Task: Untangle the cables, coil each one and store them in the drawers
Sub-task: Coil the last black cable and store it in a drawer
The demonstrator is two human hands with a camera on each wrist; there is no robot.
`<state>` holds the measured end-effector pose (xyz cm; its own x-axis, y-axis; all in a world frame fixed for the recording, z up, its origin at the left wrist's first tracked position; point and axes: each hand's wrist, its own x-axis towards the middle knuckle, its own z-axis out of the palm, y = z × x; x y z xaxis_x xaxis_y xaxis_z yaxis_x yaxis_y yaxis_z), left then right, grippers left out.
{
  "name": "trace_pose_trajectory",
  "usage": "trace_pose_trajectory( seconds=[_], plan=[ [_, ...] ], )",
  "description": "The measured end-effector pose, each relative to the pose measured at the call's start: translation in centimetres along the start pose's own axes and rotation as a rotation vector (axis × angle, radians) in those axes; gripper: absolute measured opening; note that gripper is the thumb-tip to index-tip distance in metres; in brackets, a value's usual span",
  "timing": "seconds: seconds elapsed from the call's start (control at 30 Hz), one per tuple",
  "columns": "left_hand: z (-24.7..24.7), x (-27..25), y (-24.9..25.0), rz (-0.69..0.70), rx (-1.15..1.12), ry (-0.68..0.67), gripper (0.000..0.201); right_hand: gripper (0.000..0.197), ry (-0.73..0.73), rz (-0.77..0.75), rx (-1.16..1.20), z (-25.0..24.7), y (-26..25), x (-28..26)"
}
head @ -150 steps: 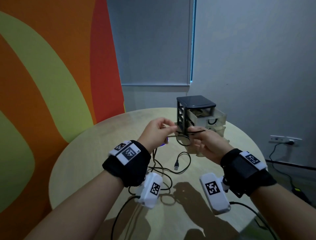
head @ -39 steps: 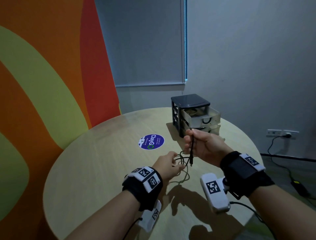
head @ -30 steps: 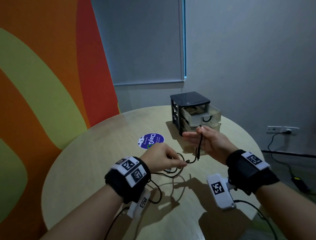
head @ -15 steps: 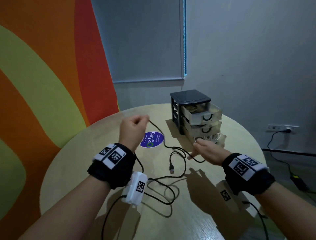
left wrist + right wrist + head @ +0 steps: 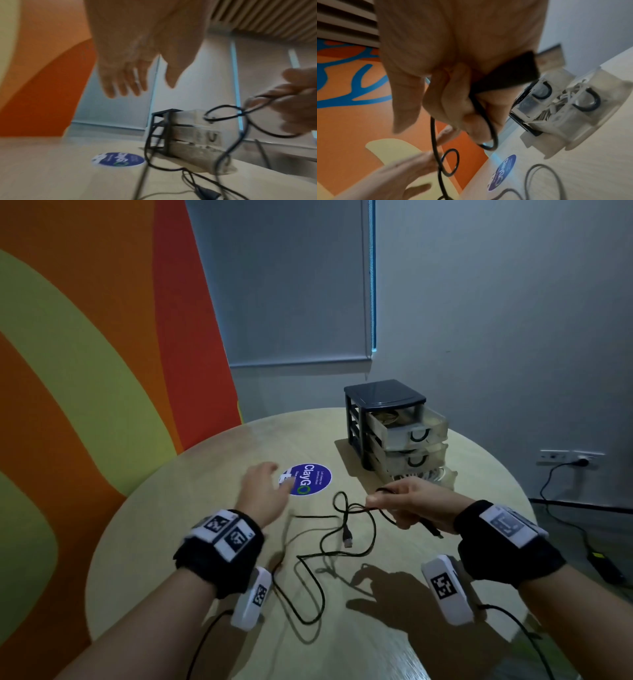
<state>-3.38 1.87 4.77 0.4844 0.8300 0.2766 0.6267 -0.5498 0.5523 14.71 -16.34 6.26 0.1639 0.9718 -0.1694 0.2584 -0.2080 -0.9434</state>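
Note:
A thin black cable (image 5: 322, 546) lies in loose loops on the round wooden table (image 5: 171, 529), its USB plug (image 5: 347, 540) resting in the middle. My right hand (image 5: 380, 499) pinches a section of this cable just above the table, and one black connector end (image 5: 505, 73) sticks out behind the palm. My left hand (image 5: 274, 477) hovers open beside the blue sticker, fingers (image 5: 123, 86) straight and holding nothing. The black drawer unit (image 5: 383, 398) stands at the back right with its clear drawers (image 5: 407, 433) pulled out; white cables (image 5: 563, 98) fill the lowest one.
A round blue sticker (image 5: 308, 479) is stuck on the table between my left hand and the drawers. Wires from the wrist cameras trail off the near edge. A wall socket (image 5: 570, 457) with a cord is on the right wall; the painted wall is close on the left.
My left hand has let go of the cable end it held up and now hangs open lower, near the sticker. My right hand has risen from the table, pinching the cable.

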Motion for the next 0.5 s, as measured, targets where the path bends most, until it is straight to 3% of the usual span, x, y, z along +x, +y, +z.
trace_pose_trajectory(
  seconds=[0.07, 0.13, 0.2, 0.27, 0.33, 0.43, 0.5],
  plan=[
    [0.1, -1.9, 3.0, 0.209, -0.126, -0.169, 0.045, 0.016, -0.039, -0.037, 0.026, 0.3, -0.2, 0.1],
    [0.4, -3.3, 5.3, 0.290, -0.187, -0.467, 0.049, 0.010, -0.036, -0.077, 0.072, 0.4, -0.3, 0.2],
    [1.0, -3.7, 6.2, 0.333, -0.202, -0.610, 0.044, 0.014, -0.021, -0.124, 0.178, 0.3, -0.3, 0.3],
    [1.6, -3.6, 6.2, 0.333, -0.200, -0.573, 0.025, 0.016, 0.013, -0.162, 0.315, 0.1, -0.4, 0.2],
    [2.1, -3.5, 6.4, 0.332, -0.213, -0.428, 0.008, 0.017, 0.063, -0.182, 0.418, 0.0, -0.9, -0.1],
    [2.0, -3.2, 6.7, 0.231, -0.403, -0.263, 0.008, 0.016, 0.113, -0.194, 0.432, -0.1, -1.6, -0.5],
    [1.1, -2.8, 6.8, 0.096, -0.642, -0.273, 0.015, 0.008, 0.133, -0.154, 0.288, -0.2, -1.6, -0.7]
  ],
)
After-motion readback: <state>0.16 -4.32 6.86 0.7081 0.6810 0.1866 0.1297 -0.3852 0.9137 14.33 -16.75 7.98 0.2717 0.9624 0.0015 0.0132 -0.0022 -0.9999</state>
